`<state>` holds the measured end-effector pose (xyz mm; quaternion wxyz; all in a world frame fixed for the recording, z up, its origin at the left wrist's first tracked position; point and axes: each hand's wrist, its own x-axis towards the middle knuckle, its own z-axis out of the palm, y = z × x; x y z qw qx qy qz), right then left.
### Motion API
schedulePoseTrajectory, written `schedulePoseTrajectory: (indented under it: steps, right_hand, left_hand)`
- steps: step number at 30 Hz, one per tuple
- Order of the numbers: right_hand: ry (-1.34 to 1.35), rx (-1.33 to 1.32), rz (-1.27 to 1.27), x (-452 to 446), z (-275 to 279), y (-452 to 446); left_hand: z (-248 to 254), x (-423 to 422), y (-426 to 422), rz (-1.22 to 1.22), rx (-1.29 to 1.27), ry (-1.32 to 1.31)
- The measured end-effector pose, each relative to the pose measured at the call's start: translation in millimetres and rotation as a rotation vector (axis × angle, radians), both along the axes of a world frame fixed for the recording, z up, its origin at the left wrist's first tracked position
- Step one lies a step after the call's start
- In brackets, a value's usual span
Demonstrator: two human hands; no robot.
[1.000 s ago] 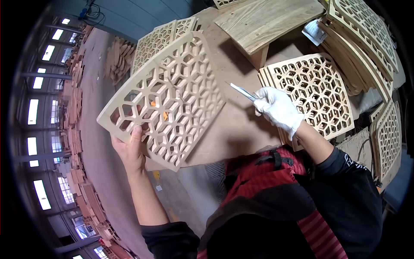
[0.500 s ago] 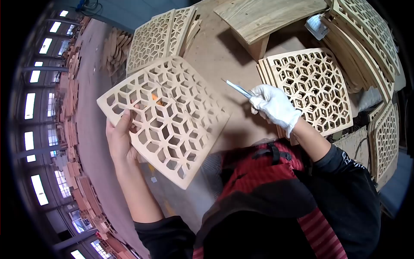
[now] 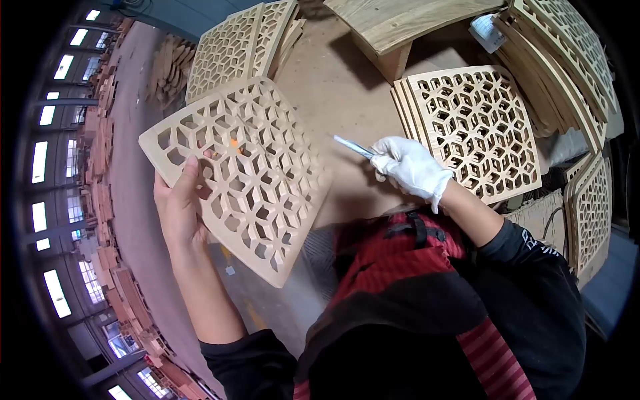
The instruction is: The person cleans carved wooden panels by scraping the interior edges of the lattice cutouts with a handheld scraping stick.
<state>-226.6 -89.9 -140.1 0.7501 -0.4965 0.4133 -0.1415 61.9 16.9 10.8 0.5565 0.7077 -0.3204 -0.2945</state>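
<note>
My bare left hand [image 3: 180, 207] grips a lattice-cut wooden panel [image 3: 272, 230] by its left edge, the thumb on the near face and the fingers behind. The panel is held up and tilted, pierced all over with diamond-shaped openings. My right hand [image 3: 410, 167], in a white glove, is closed around a slim tool with a pale blue-white shaft [image 3: 353, 147]. That tool points left toward the panel and is apart from it; its kind cannot be made out. Behind the gloved hand lies a stack of similar lattice panels [image 3: 477, 127].
More lattice panels [image 3: 223, 53] stand at the back left, beside curved wooden pieces [image 3: 172, 70]. A plain wooden stand [image 3: 407, 23] rises at the back of the brown worktop [image 3: 327, 87]. Further panels [image 3: 593, 217] and curved boards [image 3: 543, 87] crowd the right side.
The panel in my left hand has shifted slightly left and turned its face a little. My right hand has moved left and slightly up with the slim tool.
</note>
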Motion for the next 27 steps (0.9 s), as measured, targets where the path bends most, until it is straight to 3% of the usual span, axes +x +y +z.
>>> schedulePoseTrajectory:
  steps: [8, 12, 15, 21, 24, 25, 27]
  right_hand:
    - [0.059, -0.284, 0.095, 6, -21, 9]
    - [0.109, -0.285, 0.171, 4, -11, 10]
    - [0.083, -0.433, 0.23, 9, -2, 12]
    - [0.192, -0.408, 0.338, 32, 40, 10]
    - [0.164, -0.607, 0.204, 47, 28, 14]
    - [0.128, -0.757, 0.25, 50, 19, 12]
    - [0.24, -0.781, 0.286, 54, 23, 14]
  left_hand:
    - [1, -24, 11, -0.038, -0.027, -0.144]
    - [-2, -20, 21, -0.127, -0.074, -0.101]
    - [0, -22, 26, -0.154, -0.057, -0.141]
    - [3, -33, 22, -0.217, -0.068, -0.156]
    - [4, -39, 20, -0.239, -0.066, -0.171]
    - [4, -40, 19, -0.248, -0.057, -0.181]
    - [7, -40, 18, -0.259, -0.018, -0.207]
